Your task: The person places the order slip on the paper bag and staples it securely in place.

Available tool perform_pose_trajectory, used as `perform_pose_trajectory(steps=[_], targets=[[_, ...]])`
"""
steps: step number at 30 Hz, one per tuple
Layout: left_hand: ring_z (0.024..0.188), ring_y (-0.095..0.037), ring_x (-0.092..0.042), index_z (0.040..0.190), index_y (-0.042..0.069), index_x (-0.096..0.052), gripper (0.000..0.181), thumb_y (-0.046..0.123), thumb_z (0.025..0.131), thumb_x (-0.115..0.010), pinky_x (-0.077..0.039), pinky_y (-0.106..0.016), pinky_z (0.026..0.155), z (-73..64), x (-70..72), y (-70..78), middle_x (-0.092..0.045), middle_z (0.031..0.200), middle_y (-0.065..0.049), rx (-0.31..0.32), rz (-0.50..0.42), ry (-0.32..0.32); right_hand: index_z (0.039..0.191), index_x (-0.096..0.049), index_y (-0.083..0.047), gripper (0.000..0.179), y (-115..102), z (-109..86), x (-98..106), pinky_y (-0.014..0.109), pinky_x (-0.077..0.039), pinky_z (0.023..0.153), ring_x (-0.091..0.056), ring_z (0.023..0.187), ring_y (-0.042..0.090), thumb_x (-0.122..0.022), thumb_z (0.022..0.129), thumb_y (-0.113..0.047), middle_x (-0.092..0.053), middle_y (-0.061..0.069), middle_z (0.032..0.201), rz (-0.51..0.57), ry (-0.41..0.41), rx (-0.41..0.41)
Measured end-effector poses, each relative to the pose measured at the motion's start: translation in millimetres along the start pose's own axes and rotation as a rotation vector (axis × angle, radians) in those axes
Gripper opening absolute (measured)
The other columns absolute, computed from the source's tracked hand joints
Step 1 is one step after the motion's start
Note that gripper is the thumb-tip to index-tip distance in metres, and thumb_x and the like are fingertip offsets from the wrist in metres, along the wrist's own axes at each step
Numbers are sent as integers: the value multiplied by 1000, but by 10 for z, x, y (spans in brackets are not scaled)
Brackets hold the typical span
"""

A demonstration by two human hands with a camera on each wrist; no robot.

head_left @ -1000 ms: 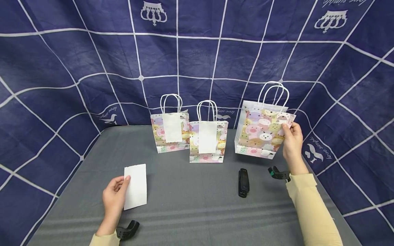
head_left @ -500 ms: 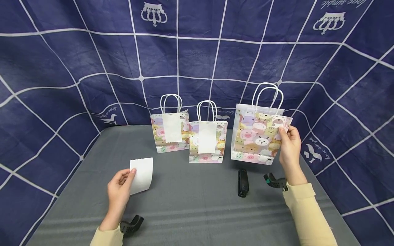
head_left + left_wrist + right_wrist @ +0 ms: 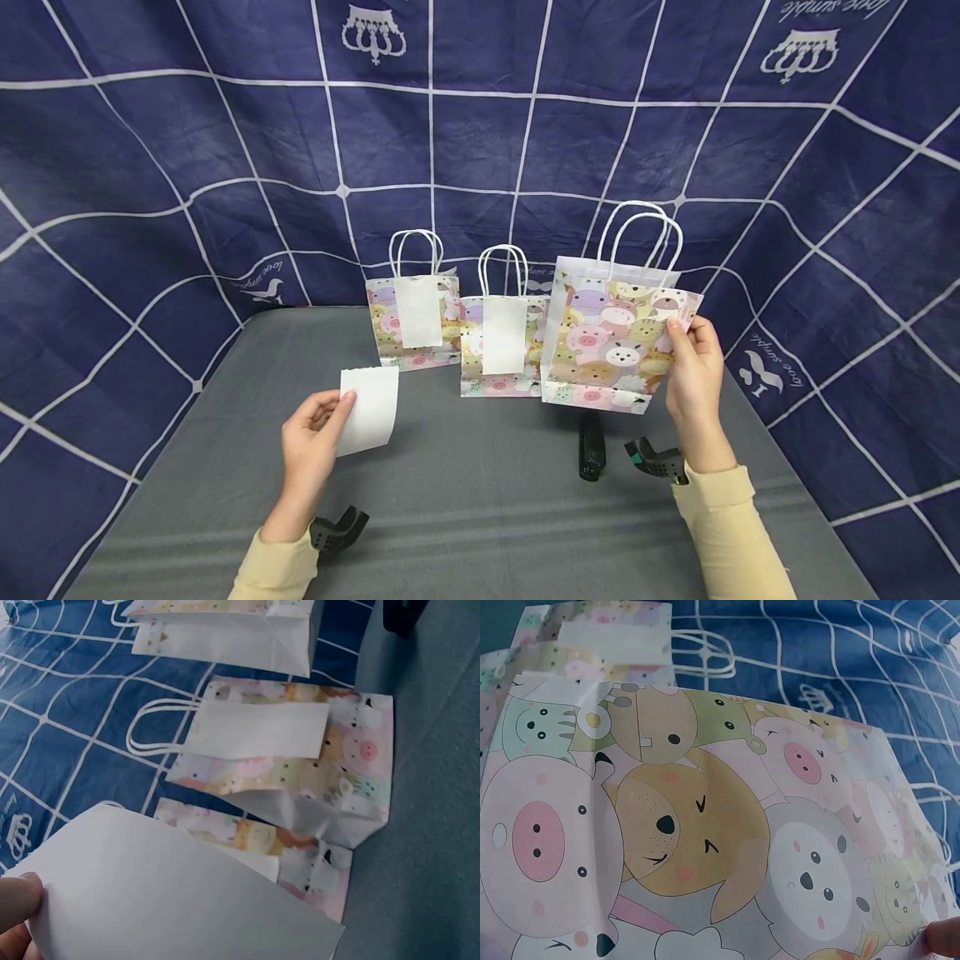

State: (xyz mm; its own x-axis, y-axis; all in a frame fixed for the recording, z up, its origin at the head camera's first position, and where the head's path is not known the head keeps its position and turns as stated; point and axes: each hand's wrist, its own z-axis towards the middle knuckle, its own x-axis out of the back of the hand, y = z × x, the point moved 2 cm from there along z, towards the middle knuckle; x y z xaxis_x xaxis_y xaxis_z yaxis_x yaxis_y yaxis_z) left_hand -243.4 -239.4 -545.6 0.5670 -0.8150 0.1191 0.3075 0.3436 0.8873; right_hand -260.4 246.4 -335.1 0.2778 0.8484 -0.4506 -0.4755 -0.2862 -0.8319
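Observation:
My left hand point(image 3: 311, 433) pinches a white slip of paper point(image 3: 369, 408) by its left edge, thumb in front; in the left wrist view the paper point(image 3: 165, 892) covers part of a bag. On the right, my right hand point(image 3: 693, 387) grips the upper right side of a paper gift bag point(image 3: 611, 342) printed with cartoon animals. That bag has white rope handles and leans over the table. In the right wrist view its printed front point(image 3: 697, 840) fills most of the picture, with a fingertip at the lower right corner.
Two similar bags, a middle one point(image 3: 471, 333) and a left one point(image 3: 382, 325), stand at the back, each with a white slip on its front. A black stapler point(image 3: 592, 454) lies on the grey table point(image 3: 465, 517). Blue checked cloth point(image 3: 480, 142) hangs behind.
The held bag has moved left and nearer, now overlapping the middle bag's edge and the stapler's far end. My left hand has carried the paper slip right and up in the head view.

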Motion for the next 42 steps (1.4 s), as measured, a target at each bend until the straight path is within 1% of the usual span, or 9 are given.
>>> perform_pose_trajectory(steps=[3, 6, 10, 13, 15, 18, 26, 32, 42], targets=[[73, -18, -61, 98, 23, -70, 20, 35, 81, -73, -45, -23, 61, 31, -70, 15, -67, 82, -1, -24, -16, -12, 95, -59, -4, 4, 10, -55, -46, 21, -45, 70, -56, 79, 14, -57, 92, -2, -60, 5, 87, 32, -20, -6], [69, -16, -60, 97, 17, -70, 18, 27, 83, -74, -44, -21, 58, 33, -127, 215, -67, 80, -3, -32, -63, -16, 95, -59, -4, 4, 23, -113, -89, 22, -45, 72, -55, 81, 14, -56, 92, -2, -60, 5, 89, 51, -36, -11], [64, -16, -58, 92, 2, -68, 17, 16, 83, -73, -42, -20, 55, -34, -169, 1029, -65, 74, -9, 2, -137, -16, 95, -59, -5, 5, 43, -198, -145, 22, -44, 72, -54, 82, 14, -56, 93, -3, -59, 5, 90, 58, -56, -23], [62, -12, -57, 89, -6, -66, 17, 9, 84, -71, -42, -19, 55, -89, -192, 1599, -64, 71, -5, 30, -160, -26, 96, -59, -6, 4, 59, -259, -186, 23, -43, 71, -53, 81, 15, -58, 92, -5, -59, 5, 89, 54, -69, -38], [61, -9, -57, 88, -8, -65, 15, 6, 85, -70, -43, -17, 56, -114, -208, 1827, -63, 69, 1, 42, -181, -36, 95, -59, -6, 3, 69, -296, -213, 23, -43, 71, -53, 80, 15, -60, 92, -6, -59, 5, 89, 59, -77, -47], [61, -9, -56, 88, -12, -63, 14, 1, 84, -68, -43, -17, 56, -127, -242, 1995, -62, 69, 3, 69, -205, -47, 95, -59, -6, 4, 83, -350, -257, 24, -43, 71, -53, 80, 16, -60, 91, -7, -59, 5, 89, 66, -90, -53], [67, -9, -59, 90, -9, -64, 17, 6, 85, -69, -45, -19, 60, -133, -384, 1846, -65, 74, 5, 103, -262, -51, 97, -59, -6, 5, 136, -492, -373, 24, -44, 73, -54, 83, 15, -58, 93, -6, -57, 5, 92, 70, -120, -89], [70, -11, -61, 90, -11, -63, 19, 6, 85, -69, -47, -22, 62, -176, -442, 1889, -66, 77, 0, 140, -373, -73, 96, -58, -6, 3, 175, -581, -428, 24, -45, 72, -54, 83, 15, -57, 93, -5, -57, 5, 92, 97, -133, -106], [68, -14, -60, 90, -10, -64, 18, 6, 84, -70, -47, -23, 62, -252, -474, 1886, -66, 77, -4, 150, -428, -113, 95, -58, -7, 6, 289, -708, -501, 23, -47, 70, -55, 80, 14, -54, 94, -3, -57, 4, 88, 71, -167, -140]])
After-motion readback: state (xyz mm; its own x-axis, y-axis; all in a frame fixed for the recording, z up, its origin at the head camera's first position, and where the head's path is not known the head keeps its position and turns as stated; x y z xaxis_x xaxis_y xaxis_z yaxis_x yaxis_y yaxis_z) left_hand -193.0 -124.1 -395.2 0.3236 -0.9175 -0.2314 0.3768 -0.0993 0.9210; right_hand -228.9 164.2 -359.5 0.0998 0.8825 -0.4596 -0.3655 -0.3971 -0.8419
